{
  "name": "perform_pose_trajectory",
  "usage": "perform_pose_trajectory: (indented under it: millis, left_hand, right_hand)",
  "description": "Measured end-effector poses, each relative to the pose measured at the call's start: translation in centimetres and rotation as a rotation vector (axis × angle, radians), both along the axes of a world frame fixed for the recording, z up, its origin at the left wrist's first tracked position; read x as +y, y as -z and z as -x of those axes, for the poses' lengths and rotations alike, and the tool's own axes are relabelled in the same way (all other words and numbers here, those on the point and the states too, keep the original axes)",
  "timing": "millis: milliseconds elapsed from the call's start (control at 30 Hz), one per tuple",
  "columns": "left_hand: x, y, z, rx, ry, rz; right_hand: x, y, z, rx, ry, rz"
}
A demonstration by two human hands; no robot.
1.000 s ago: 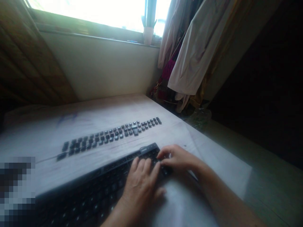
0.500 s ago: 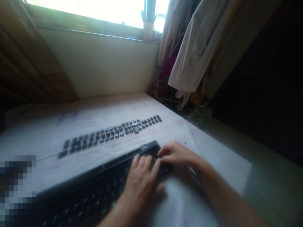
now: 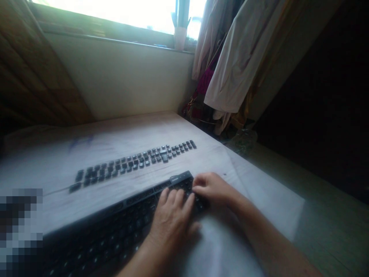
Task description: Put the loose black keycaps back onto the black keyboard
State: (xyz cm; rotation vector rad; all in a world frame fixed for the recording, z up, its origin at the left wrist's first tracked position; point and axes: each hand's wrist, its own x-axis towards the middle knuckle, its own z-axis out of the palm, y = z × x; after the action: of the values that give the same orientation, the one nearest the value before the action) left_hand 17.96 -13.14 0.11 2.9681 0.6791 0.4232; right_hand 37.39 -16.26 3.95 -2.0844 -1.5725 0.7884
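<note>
A black keyboard runs diagonally from the lower left to the middle of the head view. My left hand lies across its right part, palm down, fingers stretched out and apart on the keys. At the keyboard's right end, my right hand has thumb and index finger pinched together close above the keys. Whatever is between those fingertips is too small to make out. Beyond the keyboard, loose black keycaps lie in rows on the white-covered surface.
Clothes hang to the right of the window, with a plastic bag below them. A potted plant stands on the sill. A brown curtain hangs at the left. The surface's right edge drops to a floor.
My right hand has pulled slightly up off the keys, its fingers curled closer. My left hand stays in nearly the same place on the keyboard.
</note>
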Motion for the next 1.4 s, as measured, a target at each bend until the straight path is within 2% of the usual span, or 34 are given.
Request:
perform_pose_trajectory:
  millis: [400,467,633,733,833,967,1233,1400]
  left_hand:
    - [-0.2,-0.3,-0.3,0.012,-0.015,0.01]
    - [-0.2,-0.3,-0.3,0.006,-0.02,-0.001]
    - [-0.3,-0.4,-0.1,-0.01,-0.009,-0.01]
    - [0.0,-0.2,0.6,-0.016,0.015,-0.01]
    - [0.4,0.1,2.2,-0.012,0.02,-0.006]
    - [0.7,0.0,5.7,0.026,-0.012,-0.019]
    - [0.1,0.0,13.4,0.043,-0.106,-0.167]
    - [-0.7,0.2,15.7,0.012,-0.164,-0.169]
  right_hand:
    - [0.1,-0.1,0.7,-0.13,-0.024,0.043]
    - [0.1,0.2,0.5,-0.069,-0.01,0.01]
    - [0.3,1.8,-0.5,0.348,0.114,-0.07]
    - [0.7,2.9,-0.9,0.362,0.172,-0.129]
    - [1.0,3.7,-0.9,0.322,0.223,-0.186]
    - [0.9,4.1,-0.6,0.263,0.237,-0.181]
    - [1.0,3.3,-1.1,0.052,0.109,-0.087]
    - [1.4,2.8,-1.2,-0.05,0.073,-0.089]
